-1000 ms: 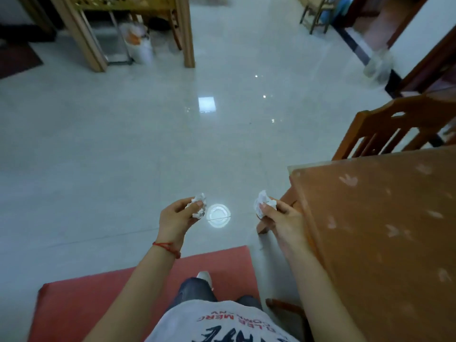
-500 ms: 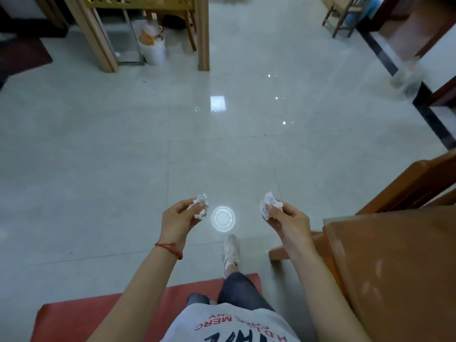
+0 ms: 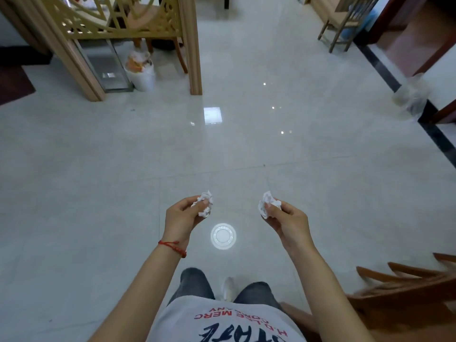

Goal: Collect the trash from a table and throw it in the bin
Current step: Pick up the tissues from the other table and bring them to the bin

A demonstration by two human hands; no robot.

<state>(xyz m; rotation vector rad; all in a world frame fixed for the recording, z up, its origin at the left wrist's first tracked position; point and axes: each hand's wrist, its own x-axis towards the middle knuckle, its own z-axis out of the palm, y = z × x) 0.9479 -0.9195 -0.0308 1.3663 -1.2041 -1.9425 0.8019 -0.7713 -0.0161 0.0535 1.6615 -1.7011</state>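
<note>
The person stands on a pale, glossy tiled floor (image 3: 98,193) with both bare arms held out in front at waist height, well apart from each other. The left hand (image 3: 181,217), a thin red string bracelet (image 3: 172,246) around its wrist, is pinched shut on a small crumpled white tissue wad (image 3: 205,204); the paper sticks out past the fingertips on the side toward the other hand, with the thumb pressed across its top. The right hand (image 3: 286,220) is likewise closed on a second crumpled white tissue ball (image 3: 266,204), which sits at the very tips of the thumb and forefinger and bulges out toward the left.

Below and between the hands, a round white glare of a ceiling lamp (image 3: 223,236) shines on the tiles. Far ahead and to the left, a small white bin lined with a plastic bag and heaped with rubbish (image 3: 141,70) stands on the floor between the legs of a light wooden lattice screen (image 3: 118,18). A dark brown wooden chair (image 3: 404,287) shows blurred at the lower right edge.
</note>
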